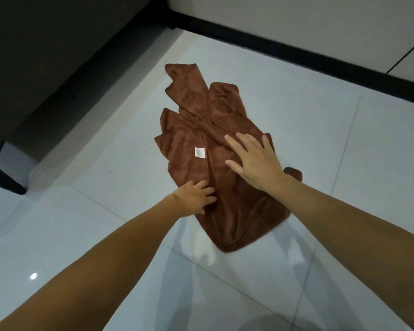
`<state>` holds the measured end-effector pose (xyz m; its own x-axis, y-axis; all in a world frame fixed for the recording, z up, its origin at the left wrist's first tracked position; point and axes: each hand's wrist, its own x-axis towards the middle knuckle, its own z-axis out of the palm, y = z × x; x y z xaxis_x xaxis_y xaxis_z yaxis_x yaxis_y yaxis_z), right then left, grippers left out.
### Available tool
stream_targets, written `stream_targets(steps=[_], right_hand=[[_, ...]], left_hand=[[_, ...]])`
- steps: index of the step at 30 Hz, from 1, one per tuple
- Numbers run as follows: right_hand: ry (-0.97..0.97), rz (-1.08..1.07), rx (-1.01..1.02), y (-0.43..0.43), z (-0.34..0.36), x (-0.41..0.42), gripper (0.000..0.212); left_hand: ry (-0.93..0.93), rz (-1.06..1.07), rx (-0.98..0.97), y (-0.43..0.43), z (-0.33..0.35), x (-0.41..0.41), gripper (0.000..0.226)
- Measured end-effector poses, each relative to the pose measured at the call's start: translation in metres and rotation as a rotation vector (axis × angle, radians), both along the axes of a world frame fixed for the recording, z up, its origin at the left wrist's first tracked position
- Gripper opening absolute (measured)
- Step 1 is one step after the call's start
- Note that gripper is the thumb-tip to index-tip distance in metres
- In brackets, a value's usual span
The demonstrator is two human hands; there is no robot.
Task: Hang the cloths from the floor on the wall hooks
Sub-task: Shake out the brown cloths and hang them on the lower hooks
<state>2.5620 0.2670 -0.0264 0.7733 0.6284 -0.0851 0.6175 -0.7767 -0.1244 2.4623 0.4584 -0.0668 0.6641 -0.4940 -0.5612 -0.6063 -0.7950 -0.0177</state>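
While the crumpled brown cloth lay on the pale floor, the right hand was spread wide and flat over its middle, beside its white label; the left hand, fingers splayed, touched its near left edge.

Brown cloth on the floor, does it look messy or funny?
Yes. The brown cloth lies crumpled and folded over itself on the tiled floor, its white label facing up. No hook shows here. The left hand touches its edge; the right hand spreads over it.
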Motion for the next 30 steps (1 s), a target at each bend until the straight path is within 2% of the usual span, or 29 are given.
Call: stream_targets(steps=[2,5,7,13,16,18,20,23,26,30], right_hand=[[0.017,-0.017,0.006,-0.001,-0.002,-0.002,0.065],[0.044,-0.03,0.01,-0.005,-0.007,-0.009,0.065],[0.071,-0.027,0.0,-0.008,-0.011,-0.014,0.064],[0.058,0.032,-0.035,-0.012,-0.015,-0.022,0.063],[0.066,0.043,-0.057,-0.014,-0.011,-0.023,0.064],[0.075,0.038,-0.062,-0.015,-0.01,-0.026,0.067],[0.103,0.051,-0.056,-0.017,-0.011,-0.032,0.068],[0.16,0.084,-0.065,-0.016,-0.01,-0.043,0.08],[0.273,0.049,-0.025,-0.01,-0.006,-0.049,0.073],[0.505,-0.115,0.25,0.001,0.008,-0.048,0.072]], left_hand=[[0.005,0.052,-0.037,-0.003,-0.007,-0.003,0.053],[-0.032,0.311,-0.146,-0.014,-0.011,-0.006,0.047],[-0.037,0.407,-0.144,-0.024,-0.011,-0.006,0.045],[-0.134,0.098,-0.036,-0.028,-0.008,0.0,0.038],[-0.137,0.012,0.033,-0.025,-0.006,-0.001,0.041],[-0.126,0.006,0.047,-0.02,-0.008,-0.004,0.038],[-0.067,0.135,0.009,-0.015,-0.005,-0.008,0.03],[0.036,0.581,-0.296,-0.008,0.003,-0.008,0.019],[-0.063,0.914,-0.619,-0.003,0.021,0.006,0.023],[-0.332,0.974,-0.954,-0.005,0.057,0.027,0.012]])
